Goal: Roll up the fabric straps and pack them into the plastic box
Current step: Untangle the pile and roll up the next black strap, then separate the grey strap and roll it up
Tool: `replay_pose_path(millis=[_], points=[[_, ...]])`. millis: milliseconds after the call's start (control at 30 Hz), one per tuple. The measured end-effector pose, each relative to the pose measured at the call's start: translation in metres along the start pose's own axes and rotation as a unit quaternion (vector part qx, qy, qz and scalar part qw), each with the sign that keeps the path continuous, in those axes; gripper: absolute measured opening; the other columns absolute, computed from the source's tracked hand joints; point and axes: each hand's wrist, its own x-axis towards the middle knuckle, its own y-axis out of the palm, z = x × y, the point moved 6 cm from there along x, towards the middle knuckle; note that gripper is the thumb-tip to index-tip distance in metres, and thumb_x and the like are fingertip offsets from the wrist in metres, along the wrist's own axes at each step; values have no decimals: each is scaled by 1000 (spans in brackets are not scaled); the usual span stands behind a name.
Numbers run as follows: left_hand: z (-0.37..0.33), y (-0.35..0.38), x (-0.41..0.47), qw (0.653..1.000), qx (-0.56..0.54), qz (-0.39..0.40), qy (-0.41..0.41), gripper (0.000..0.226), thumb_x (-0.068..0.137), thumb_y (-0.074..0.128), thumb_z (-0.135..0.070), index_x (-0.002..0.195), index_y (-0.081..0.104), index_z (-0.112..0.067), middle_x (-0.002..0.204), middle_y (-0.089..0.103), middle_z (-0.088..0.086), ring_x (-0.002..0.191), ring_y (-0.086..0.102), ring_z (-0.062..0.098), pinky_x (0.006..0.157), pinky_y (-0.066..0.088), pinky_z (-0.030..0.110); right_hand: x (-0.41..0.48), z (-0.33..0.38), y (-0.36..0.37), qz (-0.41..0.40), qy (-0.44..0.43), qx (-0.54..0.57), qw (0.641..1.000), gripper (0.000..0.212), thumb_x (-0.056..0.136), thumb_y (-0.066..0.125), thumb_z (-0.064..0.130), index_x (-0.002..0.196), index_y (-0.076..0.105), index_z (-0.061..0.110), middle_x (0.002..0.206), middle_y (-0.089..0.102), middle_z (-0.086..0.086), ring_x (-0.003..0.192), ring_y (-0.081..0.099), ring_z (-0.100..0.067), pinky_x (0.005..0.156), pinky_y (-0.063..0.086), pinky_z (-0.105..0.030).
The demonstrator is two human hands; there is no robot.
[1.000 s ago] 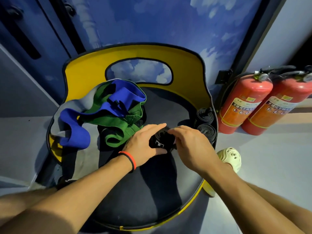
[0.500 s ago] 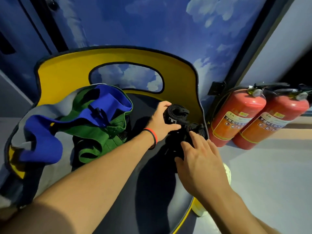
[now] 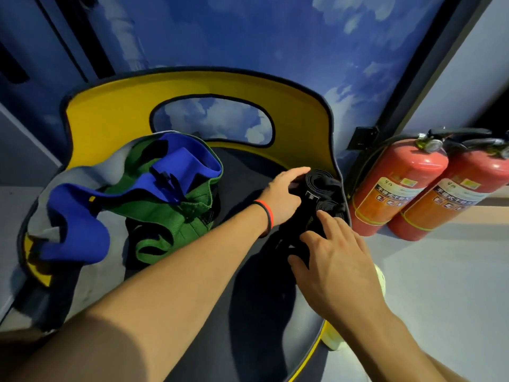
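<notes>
Setting a rolled black strap [image 3: 316, 186] on end at two o'clock, the left hand [image 3: 281, 197] is gripping it; the right hand [image 3: 327, 257], fingers spread and empty, is hovering nearer the neighbouring rolls [image 3: 330, 209].

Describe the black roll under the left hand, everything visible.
The black strap roll is a tightly wound coil of dark webbing, apparently fabric, its spiral end facing up, with a small pale tag on its outer wrap. It sits at the right edge of the dark seat, against the yellow rim. The left hand wraps its side, fingers over the top edge. A second black roll presses against it just in front, where the right hand reaches.
</notes>
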Motion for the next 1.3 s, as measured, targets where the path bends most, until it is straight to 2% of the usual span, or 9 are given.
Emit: replay_pose_path(millis=[100,267,367,500,567,633,800,1067,1300], points=[[-4,6,-10,999,24,-7,-20,81,87,41,13,152,38,-36,133,34,-3,107,52,18,80,48,27,2,1,0,-12,7,-15,1000,28,82,67,48,95,72,23,136,58,-8,119,54,-31,96,47,-44],[-3,-4,-25,998,-7,20,-53,79,90,41,13,157,27,-27,150,41,3,135,45,26,107,45,48,7,3,-6,-28,16,-26,999,28,80,75,45,96,74,22,138,60,-12,120,58,-36,97,46,-47],[-7,-28,-52,998,-22,30,-45,68,93,40,16,151,39,-19,138,55,8,128,54,24,101,50,39,11,19,-11,-48,-11,28,998,27,82,75,39,103,75,21,136,60,-12,116,60,-37,92,50,-48],[5,-80,-98,999,7,28,-14,49,89,44,8,123,64,-20,97,70,0,96,67,18,95,53,37,19,70,-14,-33,-101,174,979,26,87,73,32,113,71,31,126,61,1,113,59,-24,92,51,-37],[13,-110,-122,999,34,27,-19,41,90,50,5,113,68,-24,92,72,-2,77,64,5,83,53,27,20,96,-15,-20,-122,224,967,20,89,71,34,109,72,35,118,62,8,107,60,-14,89,51,-30],[17,-147,-143,997,79,-1,-19,29,92,59,-1,108,73,-21,90,73,-4,67,60,-4,75,49,17,21,118,-12,-12,-130,232,964,20,90,68,38,110,71,35,113,63,11,103,61,-12,86,53,-33],[24,-237,-178,983,153,-105,-3,18,93,68,-13,102,76,-25,93,74,-8,88,69,6,83,54,20,29,153,-8,13,-138,206,969,24,92,63,44,112,69,32,103,64,14,97,63,-13,78,55,-40],[41,-332,-201,926,255,-278,-6,15,92,69,-14,97,76,-27,96,63,-12,80,58,1,67,38,3,43,190,-2,46,-146,248,957,10,92,66,40,94,73,33,88,68,21,83,63,-2,72,55,-30],[70,-363,-211,902,310,-290,-74,10,93,68,-22,100,72,-28,115,57,-6,101,55,14,88,45,29,50,227,8,52,-195,256,945,10,88,68,39,93,71,31,87,68,16,82,64,-7,72,55,-39]])
